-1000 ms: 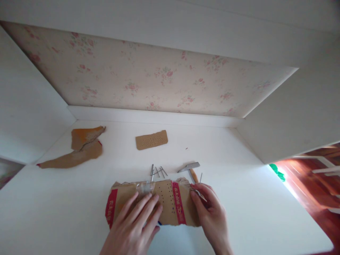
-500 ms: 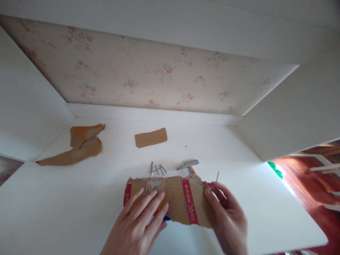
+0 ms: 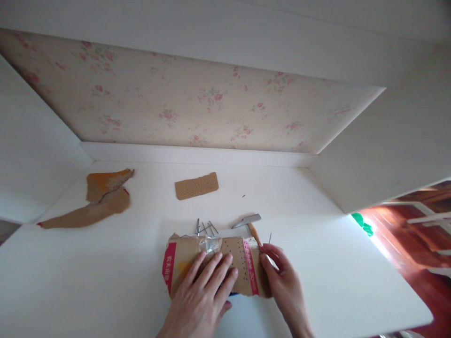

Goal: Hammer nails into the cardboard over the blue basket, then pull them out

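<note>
A torn piece of brown cardboard [image 3: 176,253] with pink printed bands, clear tape and rows of punched holes lies in front of me. My left hand [image 3: 204,291] rests flat on its middle, fingers spread. At the right end of the cardboard, my right hand [image 3: 282,281] has thumb and fingers pinched together, with a thin nail [image 3: 270,237] sticking up from them. Just behind, a hammer [image 3: 248,220] lies with its wooden handle running toward my right fingers. Several loose nails [image 3: 207,228] lie behind the cardboard. Something blue [image 3: 234,294] peeks out under its near edge.
A smaller cardboard strip [image 3: 197,186] full of holes lies further back on the white tabletop [image 3: 317,263]. Torn cardboard scraps [image 3: 109,199] lie at the left. White panels flank the surface, with floral wallpaper [image 3: 211,103] behind. A green object [image 3: 362,224] shows beyond the right edge.
My right hand has moved left with the nail, more over the cardboard's right end. The left hand has slid a little right across the cardboard. More of the hammer's handle now shows.
</note>
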Tool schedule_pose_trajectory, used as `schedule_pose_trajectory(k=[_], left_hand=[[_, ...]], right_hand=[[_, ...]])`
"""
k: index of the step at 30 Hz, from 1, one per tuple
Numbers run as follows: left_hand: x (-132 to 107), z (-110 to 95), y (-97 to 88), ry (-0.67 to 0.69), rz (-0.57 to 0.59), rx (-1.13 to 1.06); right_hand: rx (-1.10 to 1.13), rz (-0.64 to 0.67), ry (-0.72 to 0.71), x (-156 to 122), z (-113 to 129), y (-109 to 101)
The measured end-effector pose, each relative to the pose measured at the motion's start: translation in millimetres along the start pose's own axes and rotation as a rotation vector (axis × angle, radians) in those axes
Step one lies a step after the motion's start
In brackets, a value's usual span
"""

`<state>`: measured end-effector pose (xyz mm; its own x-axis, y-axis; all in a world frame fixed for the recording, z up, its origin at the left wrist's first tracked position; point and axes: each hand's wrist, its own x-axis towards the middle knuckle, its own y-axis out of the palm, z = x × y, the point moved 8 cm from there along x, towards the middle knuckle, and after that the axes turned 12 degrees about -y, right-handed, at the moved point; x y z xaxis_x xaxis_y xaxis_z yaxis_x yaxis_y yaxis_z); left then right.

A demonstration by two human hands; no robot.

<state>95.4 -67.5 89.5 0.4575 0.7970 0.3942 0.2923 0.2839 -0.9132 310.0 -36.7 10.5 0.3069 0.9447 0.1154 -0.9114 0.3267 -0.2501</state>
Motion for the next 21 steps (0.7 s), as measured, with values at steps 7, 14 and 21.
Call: schedule_pose_trajectory(k=[7,14,21], left_hand=[[-2,-2,2.8,-0.037,-0.037,-0.034],[-6,-4,-1.5,-0.014,-0.087,-0.024],[-5,-7,-6.6,0.028,-0.291,0.006]], right_hand=[[-0.290,0.112,-0.212,0,50,11],[-0.384,0.283,-0.217,8,56,38],[-0.325,0.285,-0.188,13,46,32]])
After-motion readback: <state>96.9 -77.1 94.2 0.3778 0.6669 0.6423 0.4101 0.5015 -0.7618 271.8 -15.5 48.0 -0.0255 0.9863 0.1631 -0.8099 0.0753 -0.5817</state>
